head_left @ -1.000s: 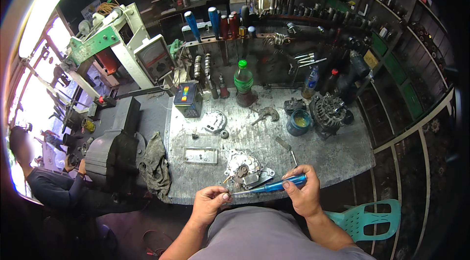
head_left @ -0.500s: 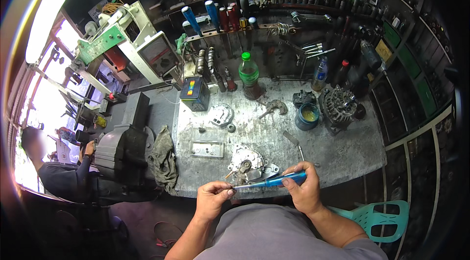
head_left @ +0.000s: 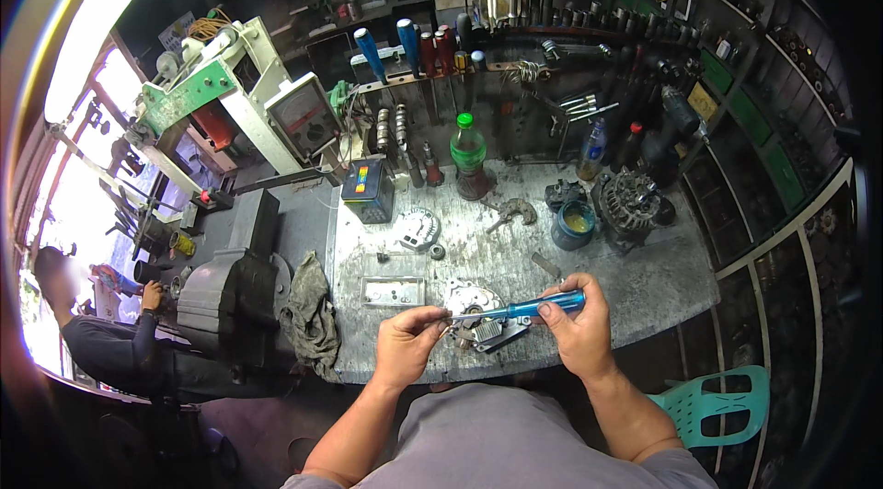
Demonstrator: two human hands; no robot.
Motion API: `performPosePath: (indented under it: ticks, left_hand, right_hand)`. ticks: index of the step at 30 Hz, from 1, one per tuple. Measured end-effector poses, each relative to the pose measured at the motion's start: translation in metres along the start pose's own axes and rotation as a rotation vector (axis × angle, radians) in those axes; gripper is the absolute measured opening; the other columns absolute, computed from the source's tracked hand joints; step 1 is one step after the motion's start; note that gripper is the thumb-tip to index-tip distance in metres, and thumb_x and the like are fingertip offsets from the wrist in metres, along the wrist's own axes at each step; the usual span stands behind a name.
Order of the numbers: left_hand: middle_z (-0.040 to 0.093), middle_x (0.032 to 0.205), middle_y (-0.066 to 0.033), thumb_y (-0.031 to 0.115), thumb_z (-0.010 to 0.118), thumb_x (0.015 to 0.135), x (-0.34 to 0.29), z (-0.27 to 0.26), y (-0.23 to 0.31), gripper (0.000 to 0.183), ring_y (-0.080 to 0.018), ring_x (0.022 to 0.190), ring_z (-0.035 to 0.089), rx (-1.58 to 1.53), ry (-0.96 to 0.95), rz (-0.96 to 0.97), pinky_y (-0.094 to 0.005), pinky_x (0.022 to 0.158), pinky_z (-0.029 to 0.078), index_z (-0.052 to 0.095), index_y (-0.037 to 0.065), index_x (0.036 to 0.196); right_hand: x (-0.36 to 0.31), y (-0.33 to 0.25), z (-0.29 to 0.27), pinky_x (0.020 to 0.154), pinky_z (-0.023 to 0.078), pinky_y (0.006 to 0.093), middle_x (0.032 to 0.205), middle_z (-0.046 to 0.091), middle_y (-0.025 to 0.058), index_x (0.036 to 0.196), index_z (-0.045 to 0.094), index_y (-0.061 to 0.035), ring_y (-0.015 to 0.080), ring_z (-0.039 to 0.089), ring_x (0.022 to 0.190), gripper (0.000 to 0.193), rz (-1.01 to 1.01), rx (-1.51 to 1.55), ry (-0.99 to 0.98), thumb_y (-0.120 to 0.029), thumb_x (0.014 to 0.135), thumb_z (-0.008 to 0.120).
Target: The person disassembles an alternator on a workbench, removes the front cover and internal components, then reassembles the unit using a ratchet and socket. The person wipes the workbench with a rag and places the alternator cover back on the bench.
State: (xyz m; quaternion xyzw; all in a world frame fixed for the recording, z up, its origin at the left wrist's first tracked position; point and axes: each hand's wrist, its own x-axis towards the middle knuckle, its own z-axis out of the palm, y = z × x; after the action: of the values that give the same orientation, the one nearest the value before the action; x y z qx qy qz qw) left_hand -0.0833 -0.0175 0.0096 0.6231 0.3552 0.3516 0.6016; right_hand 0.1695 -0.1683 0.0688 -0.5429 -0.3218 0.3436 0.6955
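A screwdriver (head_left: 544,305) with a blue handle lies level across both my hands. My right hand (head_left: 581,331) is closed round its handle. At the tip of the shaft my left hand (head_left: 411,340) pinches with thumb and fingers; any small part held there is too small to make out. Just beyond and below the shaft, a silver alternator part (head_left: 472,298) rests on the metal-topped bench (head_left: 487,254), partly hidden by the tool and my fingers. A clear plastic box (head_left: 393,291) with small bits in it sits to its left.
A grey rag (head_left: 311,314) hangs at the bench's left end, beside a big grey machine (head_left: 230,282). An alternator (head_left: 627,206), a blue pot (head_left: 574,224) and a green-capped bottle (head_left: 468,156) stand farther back. At right is a turquoise chair (head_left: 717,406). Another person (head_left: 110,333) works at far left.
Both my hands and the screwdriver have moved up and forward, over the silver alternator part. The whole view has shifted slightly. My grip looks the same.
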Motion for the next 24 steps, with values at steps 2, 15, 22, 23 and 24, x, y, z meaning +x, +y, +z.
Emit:
performPosePath:
  ticks: [2, 15, 22, 23, 24]
  left_hand:
    - [0.088, 0.118, -0.0114, -0.002, 0.086, 0.101, 0.008, -0.001, -0.001, 0.024, -0.0175, 0.107, 0.082, 0.071, -0.005, -0.064, -0.0320, 0.098, 0.066, 0.084, 0.000, 0.125]
    - [0.076, 0.138, -0.0138, 0.009, 0.087, 0.094, 0.010, 0.028, -0.021, 0.023, -0.0373, 0.134, 0.070, 0.543, -0.039, 0.302, -0.0470, 0.114, 0.056, 0.086, 0.004, 0.117]
    - [0.075, 0.143, -0.0153, 0.014, 0.086, 0.093, 0.001, 0.030, -0.025, 0.029, -0.0382, 0.132, 0.071, 0.530, 0.010, 0.237, -0.0470, 0.115, 0.057, 0.085, 0.004, 0.120]
    - [0.075, 0.143, -0.0152, 0.014, 0.087, 0.092, 0.001, 0.030, -0.025, 0.029, -0.0383, 0.132, 0.072, 0.543, 0.015, 0.251, -0.0472, 0.114, 0.057, 0.085, 0.004, 0.119]
    - [0.076, 0.143, -0.0152, 0.014, 0.087, 0.092, 0.001, 0.030, -0.024, 0.029, -0.0384, 0.131, 0.072, 0.553, 0.019, 0.257, -0.0475, 0.114, 0.058, 0.085, 0.004, 0.119]
  right_hand:
    - [0.002, -0.010, 0.004, 0.087, 0.066, 0.0333, 0.118, 0.075, 0.0124, 0.131, 0.055, -0.0016, 0.0153, 0.074, 0.102, 0.036, -0.058, -0.168, -0.016, 0.003, 0.105, 0.079]
    - [0.015, -0.063, 0.053, 0.082, 0.064, 0.0412, 0.109, 0.075, 0.0168, 0.123, 0.065, -0.0024, 0.0324, 0.080, 0.094, 0.036, -0.402, -0.860, -0.342, -0.001, 0.096, 0.088]
    - [0.031, -0.063, 0.068, 0.079, 0.064, 0.0471, 0.111, 0.074, 0.0203, 0.128, 0.063, -0.0007, 0.0404, 0.078, 0.092, 0.037, -0.486, -0.920, -0.457, -0.005, 0.098, 0.085]
    - [0.033, -0.062, 0.069, 0.079, 0.064, 0.0471, 0.111, 0.074, 0.0206, 0.128, 0.063, -0.0006, 0.0408, 0.078, 0.092, 0.037, -0.497, -0.922, -0.461, -0.005, 0.098, 0.085]
    - [0.035, -0.062, 0.069, 0.080, 0.064, 0.0471, 0.111, 0.074, 0.0210, 0.128, 0.063, -0.0006, 0.0411, 0.078, 0.092, 0.038, -0.508, -0.924, -0.463, -0.005, 0.098, 0.085]
